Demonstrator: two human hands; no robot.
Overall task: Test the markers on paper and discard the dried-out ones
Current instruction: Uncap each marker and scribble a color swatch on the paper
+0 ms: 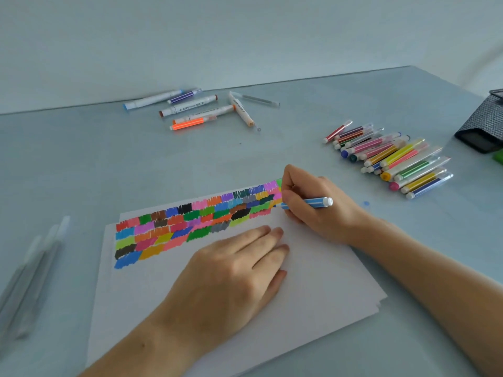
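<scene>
Clear pens (32, 278): three blurred, translucent pens lie side by side at the left edge of the worktop (81, 164), well apart from the paper.
Paper (272, 317): a white stack lies at the centre of the worktop; rows of coloured test swatches (190, 224) fill its far edge.
Left hand (234, 270): rests palm down on the paper just below the swatches, fingers straight and relaxed, holding nothing.
Far marker group (196, 107): several capped markers, mostly white-barrelled plus one orange and one purple, lie scattered near the rear edge of the worktop.
Right hand (313, 205): fingers curled round the blue marker (310, 201), pinching it near the tip at the right end of the swatch rows.
Blue marker: blue-and-white striped barrel, white end pointing right; the tip is at the paper edge, contact cannot be confirmed.
Marker pile (392, 159): many striped markers lie stacked to the right of the paper.
Mesh container (484, 123): dark, at the right edge, partly cut off.
</scene>
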